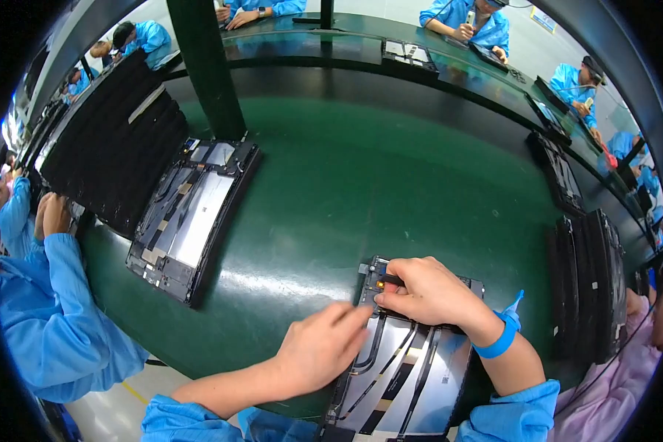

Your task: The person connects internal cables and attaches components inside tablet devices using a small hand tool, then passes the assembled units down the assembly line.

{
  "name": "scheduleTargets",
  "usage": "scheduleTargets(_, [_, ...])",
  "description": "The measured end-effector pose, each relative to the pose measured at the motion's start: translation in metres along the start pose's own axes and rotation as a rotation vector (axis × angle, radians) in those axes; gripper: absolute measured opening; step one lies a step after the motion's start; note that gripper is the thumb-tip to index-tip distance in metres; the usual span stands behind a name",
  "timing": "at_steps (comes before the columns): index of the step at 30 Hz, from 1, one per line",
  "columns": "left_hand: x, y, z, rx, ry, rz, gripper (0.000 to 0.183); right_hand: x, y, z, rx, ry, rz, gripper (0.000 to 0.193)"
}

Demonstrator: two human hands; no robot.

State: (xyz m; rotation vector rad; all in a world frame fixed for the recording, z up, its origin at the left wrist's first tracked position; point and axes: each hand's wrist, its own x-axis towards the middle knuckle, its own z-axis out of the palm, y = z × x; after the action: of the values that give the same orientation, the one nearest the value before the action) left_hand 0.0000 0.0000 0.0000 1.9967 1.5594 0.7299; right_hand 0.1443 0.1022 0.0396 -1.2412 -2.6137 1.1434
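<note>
An opened tablet-like device point(398, 361) lies before me, its silver inner plate crossed by black cables and its dark circuit end away from me. My right hand point(435, 291), with a blue band at the wrist, is closed in a pinch over that far end. Between its thumb and fingers is a short black stick-like tool point(393, 279), mostly hidden by the hand; its tip is close to a small yellow spot on the board. Just over the device's left edge hovers my left hand point(324, 342), fingers half bent and apart, fingertips slightly blurred, with nothing visible in them.
A similar open device point(191, 221) lies at the left beside a tall stack of black trays point(110, 140). More black trays point(589, 283) stand at the right. A green post point(206, 66) rises behind. A co-worker's blue sleeve point(74, 287) is close on the left; others sit across the green table point(361, 162).
</note>
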Motion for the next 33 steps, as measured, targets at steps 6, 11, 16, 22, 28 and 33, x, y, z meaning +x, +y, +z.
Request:
scheduleTargets(6, [-0.004,0.006,-0.001,0.391,0.082,0.299,0.031,0.000,0.002,0.001,-0.026,0.013,0.006,0.021])
scheduleTargets(11, [-0.002,0.009,-0.003,0.396,0.041,0.287,0.031,0.002,0.010,0.005,-0.023,0.080,-0.107,0.025])
scheduleTargets(16, [-0.002,0.016,-0.005,0.364,-0.029,0.187,0.031,-0.006,0.006,-0.004,0.065,0.341,-0.138,0.021])
scheduleTargets(22, [-0.006,0.011,0.000,0.354,0.019,0.245,0.031,0.012,0.006,0.007,-0.085,-0.033,-0.133,0.014])
scheduleTargets(28, [-0.003,0.012,0.000,0.183,-0.052,0.168,0.039,-0.013,0.013,-0.010,-0.005,0.140,-0.102,0.022])
scheduleTargets(33, [-0.086,0.012,-0.023,-0.703,-0.077,-0.510,0.061,-0.109,0.065,-0.007,0.241,0.305,0.109,0.027])
